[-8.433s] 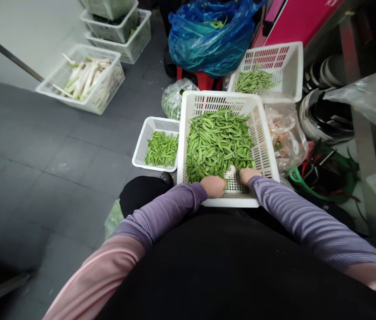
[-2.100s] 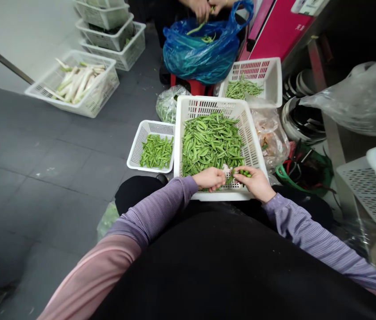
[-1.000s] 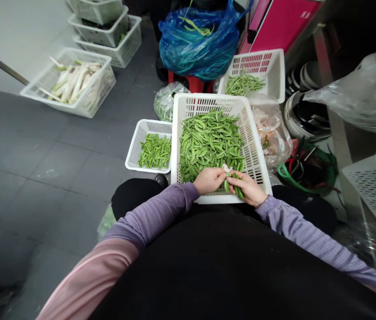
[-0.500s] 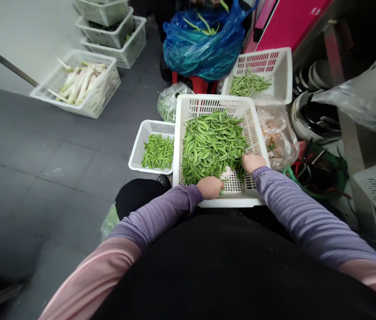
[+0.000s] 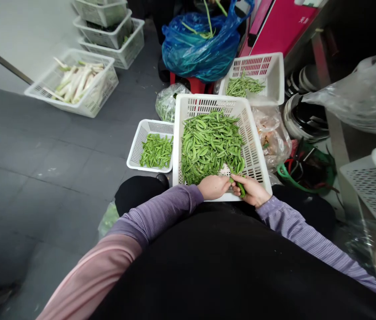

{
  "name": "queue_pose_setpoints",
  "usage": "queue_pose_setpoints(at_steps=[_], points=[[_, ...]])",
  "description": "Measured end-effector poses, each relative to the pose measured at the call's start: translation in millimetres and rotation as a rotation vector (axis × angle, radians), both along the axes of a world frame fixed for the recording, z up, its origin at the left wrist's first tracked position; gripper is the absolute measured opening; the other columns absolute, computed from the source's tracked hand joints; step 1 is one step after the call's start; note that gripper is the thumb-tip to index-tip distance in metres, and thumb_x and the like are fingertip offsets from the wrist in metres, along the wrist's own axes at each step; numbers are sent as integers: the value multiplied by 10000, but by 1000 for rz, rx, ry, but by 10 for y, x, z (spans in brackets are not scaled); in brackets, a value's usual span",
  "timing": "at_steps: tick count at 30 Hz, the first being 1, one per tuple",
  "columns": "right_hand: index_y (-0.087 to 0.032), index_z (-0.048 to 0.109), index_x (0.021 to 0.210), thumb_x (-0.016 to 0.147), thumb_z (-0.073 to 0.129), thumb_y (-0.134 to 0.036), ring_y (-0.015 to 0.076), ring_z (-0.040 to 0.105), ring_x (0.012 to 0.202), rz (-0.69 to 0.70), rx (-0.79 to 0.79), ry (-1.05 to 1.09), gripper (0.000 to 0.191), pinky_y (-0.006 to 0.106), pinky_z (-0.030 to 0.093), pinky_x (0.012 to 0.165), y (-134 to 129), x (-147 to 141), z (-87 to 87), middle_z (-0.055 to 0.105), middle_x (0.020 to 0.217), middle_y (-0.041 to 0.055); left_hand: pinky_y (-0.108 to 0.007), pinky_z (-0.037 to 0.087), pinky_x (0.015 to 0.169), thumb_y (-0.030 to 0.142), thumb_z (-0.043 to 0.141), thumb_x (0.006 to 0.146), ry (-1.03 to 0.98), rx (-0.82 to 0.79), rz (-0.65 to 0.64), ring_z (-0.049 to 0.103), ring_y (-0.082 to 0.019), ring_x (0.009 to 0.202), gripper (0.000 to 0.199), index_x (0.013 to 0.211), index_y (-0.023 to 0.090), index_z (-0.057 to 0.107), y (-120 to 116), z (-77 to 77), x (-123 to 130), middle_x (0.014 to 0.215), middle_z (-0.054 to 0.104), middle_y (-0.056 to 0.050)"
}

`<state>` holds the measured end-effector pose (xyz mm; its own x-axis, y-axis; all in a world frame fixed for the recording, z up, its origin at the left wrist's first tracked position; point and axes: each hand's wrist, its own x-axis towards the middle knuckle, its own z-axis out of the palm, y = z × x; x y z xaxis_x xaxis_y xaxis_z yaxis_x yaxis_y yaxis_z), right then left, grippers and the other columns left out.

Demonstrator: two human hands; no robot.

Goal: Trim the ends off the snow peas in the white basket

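A heap of green pea pods (image 5: pixel 208 142) fills much of the large white basket (image 5: pixel 254 133) in front of me. Over its near edge my two hands meet. My right hand (image 5: pixel 252 190) is closed around a few pea pods (image 5: pixel 241 187), which stick out between thumb and fingers. My left hand (image 5: pixel 214 186) pinches at the tip of a pod from the other side; its fingertips are partly hidden. Just left of the large basket, a smaller white basket (image 5: pixel 134 153) holds a shallow pile of pea pods (image 5: pixel 156 151).
Behind stand a blue plastic bag (image 5: pixel 201 49) on a red stool and a white crate (image 5: pixel 278 80) with green beans. At right are a clear bag (image 5: pixel 271 133) and a green basin (image 5: pixel 308 186). A crate (image 5: pixel 88 106) of white-stemmed vegetables sits far left.
My right hand has come out of the heap toward my left hand, now with pea pods in it. The left hand has shifted slightly right. The view has turned a little.
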<state>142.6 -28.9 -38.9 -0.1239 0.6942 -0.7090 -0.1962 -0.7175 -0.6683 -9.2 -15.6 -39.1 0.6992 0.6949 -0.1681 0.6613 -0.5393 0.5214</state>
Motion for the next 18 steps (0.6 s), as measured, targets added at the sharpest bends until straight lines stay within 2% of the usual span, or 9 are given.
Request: queue_pose_setpoints(at_steps=[6, 9, 11, 13, 15, 18], points=[[-161, 481, 599, 598, 705, -297, 43, 376, 325, 46, 58, -116, 262, 168, 272, 317, 11, -45, 56, 506, 430, -44, -280, 459, 692, 296, 276, 875, 63, 45, -149, 615, -184, 769, 333, 937, 134, 560, 22, 46, -76, 879, 646, -97], [-161, 480, 600, 579, 710, -310, 42, 383, 329, 71, 106, -157, 275, 166, 278, 324, 5, -74, 94, 504, 427, -46, -289, 460, 690, 285, 322, 847, 67, 53, -160, 619, -195, 760, 315, 906, 138, 595, 3, 106, -75, 843, 655, -101], [-161, 479, 596, 573, 707, -315, 41, 369, 320, 147, 109, -173, 277, 164, 251, 316, -6, -73, 146, 481, 406, -53, -293, 461, 688, 292, 370, 815, 68, 48, -147, 619, -204, 762, 295, 855, 148, 624, 12, 129, -74, 823, 660, -101], [-162, 483, 601, 570, 706, -315, 42, 347, 306, 273, 65, -157, 272, 168, 218, 307, -22, -27, 218, 453, 389, -62, -294, 461, 680, 307, 387, 795, 96, 31, -74, 618, -215, 775, 301, 817, 148, 642, 72, 119, -96, 815, 662, -108], [-164, 483, 603, 562, 710, -305, 42, 335, 309, 338, 14, -113, 271, 174, 208, 308, -46, 61, 293, 452, 409, -62, -298, 462, 670, 299, 372, 795, 175, -14, 90, 617, -227, 791, 323, 815, 133, 648, 178, 78, -145, 828, 658, -125], [-163, 467, 573, 564, 700, -287, 40, 336, 340, 286, -31, -58, 264, 175, 204, 322, -99, 212, 357, 449, 453, -54, -309, 462, 684, 260, 338, 810, 274, -82, 290, 613, -233, 816, 337, 857, 111, 637, 308, -1, -220, 857, 643, -140]])
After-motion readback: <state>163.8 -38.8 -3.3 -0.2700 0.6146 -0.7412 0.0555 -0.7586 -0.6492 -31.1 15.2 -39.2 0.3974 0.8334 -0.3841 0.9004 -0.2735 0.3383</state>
